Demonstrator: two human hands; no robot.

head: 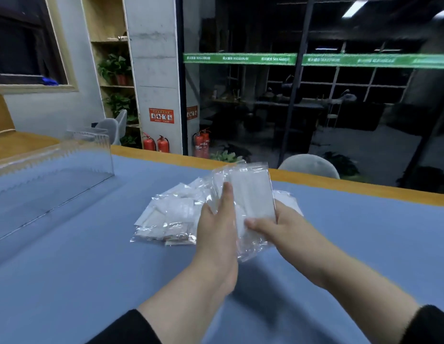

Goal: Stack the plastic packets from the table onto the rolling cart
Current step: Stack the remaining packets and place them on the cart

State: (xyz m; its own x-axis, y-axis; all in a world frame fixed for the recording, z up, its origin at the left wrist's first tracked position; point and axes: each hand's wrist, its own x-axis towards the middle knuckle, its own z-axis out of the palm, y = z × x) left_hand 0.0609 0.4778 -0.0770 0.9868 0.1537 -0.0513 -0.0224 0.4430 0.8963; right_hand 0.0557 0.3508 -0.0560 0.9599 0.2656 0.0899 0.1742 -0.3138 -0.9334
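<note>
A bundle of clear plastic packets (250,194) with white contents is held upright above the blue table (92,269), between both hands. My left hand (219,227) grips its left side, thumb lying up the front face. My right hand (278,227) grips its right side, thumb pinching the front. Behind and left of the hands, a loose pile of several more packets (171,217) lies flat on the table. No rolling cart is in view.
A clear acrylic box (54,175) stands on the table's left. The table's wooden far edge (340,184) runs across the back, with a grey chair (310,165) beyond it. Fire extinguishers (156,144) and a glass wall stand further back.
</note>
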